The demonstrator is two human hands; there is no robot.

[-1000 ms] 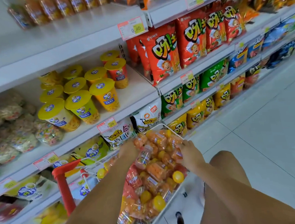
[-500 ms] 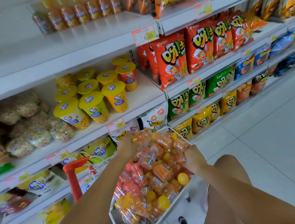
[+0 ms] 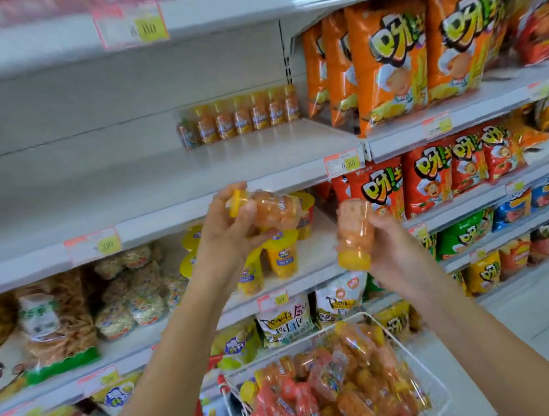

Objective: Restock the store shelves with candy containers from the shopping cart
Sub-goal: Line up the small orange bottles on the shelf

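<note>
**Two candy containers up at the shelf edge**

Your left grip [image 3: 232, 234] is curling round a candy container [image 3: 268, 210] lying sideways, its yellow cap pointing left. Your right grip [image 3: 391, 248] is clamping a second container [image 3: 354, 231] cap-down, near the first but apart from it. Both are hovering before the front lip of the shelf [image 3: 198, 171]. Bare board is lying open behind it, a row of containers [image 3: 240, 122] standing at the back. The cart [image 3: 350, 317] is sitting below your arms.
</note>
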